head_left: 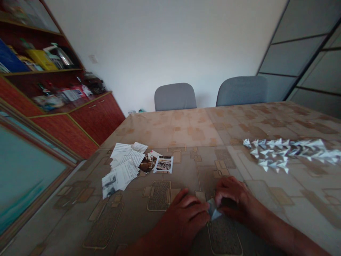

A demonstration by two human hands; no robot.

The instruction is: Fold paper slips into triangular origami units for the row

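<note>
Bare left hand [185, 215]: nearest the camera, forearm low over the table, fingertips narrowed on the paper's left side, apparently to steady it; the thumb's exact contact is hidden.
Small pale folded paper piece [214, 210]: between the two hands, just above the tabletop or resting on it, I cannot tell which; mostly covered by fingers.
Bare right hand [233, 195]: curled, thumb and fingers close together on the paper's right side, seemingly to control the fold.
Brown-patterned, glossy tablecloth [183, 129]: spread under everything, likely giving a flat working surface.
Loose pile of printed white paper pieces [125, 167]: fanned out and overlapping beyond the left hand, probably for easy reach.
Pale, pointed folded-paper shapes [309, 146]: close rows on the right, well apart from the pile, perhaps to keep the two groups separate.
Two grey-backed chairs [176, 96]: at the table's far edge.
</note>
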